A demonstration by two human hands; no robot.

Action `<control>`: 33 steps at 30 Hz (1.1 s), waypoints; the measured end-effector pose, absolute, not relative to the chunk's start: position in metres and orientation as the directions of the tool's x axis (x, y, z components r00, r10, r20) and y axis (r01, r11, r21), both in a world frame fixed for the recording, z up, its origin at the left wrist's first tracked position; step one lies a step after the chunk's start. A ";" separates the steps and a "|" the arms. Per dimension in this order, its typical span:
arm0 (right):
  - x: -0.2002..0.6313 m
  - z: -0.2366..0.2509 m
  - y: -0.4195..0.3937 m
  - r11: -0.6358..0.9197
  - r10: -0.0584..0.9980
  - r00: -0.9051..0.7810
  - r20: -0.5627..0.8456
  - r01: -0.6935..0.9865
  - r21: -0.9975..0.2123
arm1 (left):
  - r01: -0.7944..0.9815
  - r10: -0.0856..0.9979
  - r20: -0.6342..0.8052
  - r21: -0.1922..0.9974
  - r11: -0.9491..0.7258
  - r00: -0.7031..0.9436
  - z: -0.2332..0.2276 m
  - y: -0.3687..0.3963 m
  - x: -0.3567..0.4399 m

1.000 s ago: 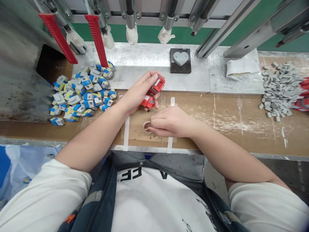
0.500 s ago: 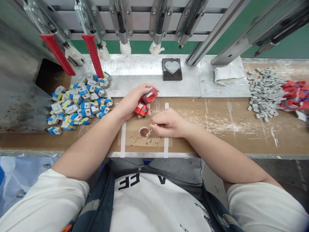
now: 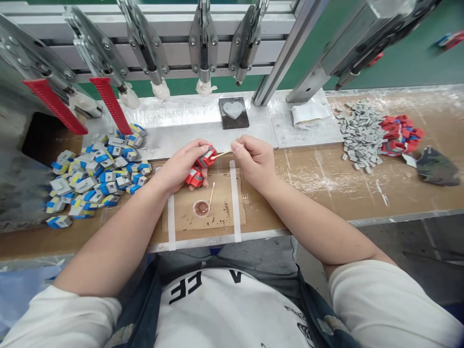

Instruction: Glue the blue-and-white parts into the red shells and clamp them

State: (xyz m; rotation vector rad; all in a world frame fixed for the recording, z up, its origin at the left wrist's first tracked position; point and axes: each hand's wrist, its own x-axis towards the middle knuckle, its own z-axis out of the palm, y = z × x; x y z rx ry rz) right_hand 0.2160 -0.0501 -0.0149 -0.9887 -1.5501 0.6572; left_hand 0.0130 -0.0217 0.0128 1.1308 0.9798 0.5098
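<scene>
My left hand (image 3: 179, 166) grips two small red and grey parts (image 3: 200, 167), one above the other, over the workbench. My right hand (image 3: 254, 159) pinches a thin wooden stick (image 3: 222, 154) whose tip touches the upper red part. Below the hands, a small round cup of brown paste (image 3: 201, 208) sits on a taped cardboard pad (image 3: 217, 212). A second stick (image 3: 211, 193) leans in the cup.
A heap of blue, white and yellow parts (image 3: 96, 171) lies at the left. Grey pieces (image 3: 358, 133) and red parts (image 3: 398, 133) lie at the right. A dark block with a heart shape (image 3: 233, 112) stands on the metal plate under a row of clamps (image 3: 203, 43) with red handles (image 3: 110, 104).
My right hand has lifted the stick from the paste cup up to the red part in my left hand. The view has tilted and widened to the right.
</scene>
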 end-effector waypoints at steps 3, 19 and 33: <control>0.216 -0.013 -0.051 0.499 0.864 -0.055 0.501 0.232 -0.835 | 0.150 0.772 -0.393 0.917 0.370 0.499 0.013 -0.022 0.013; 0.217 -0.012 -0.049 0.471 0.881 -0.104 0.461 0.262 -0.842 | 0.180 0.783 -0.393 0.919 0.350 0.482 0.009 -0.021 0.014; 0.220 -0.015 -0.047 0.465 0.883 -0.078 0.464 0.289 -0.837 | 0.100 0.797 -0.391 0.915 0.391 0.461 0.007 -0.021 0.014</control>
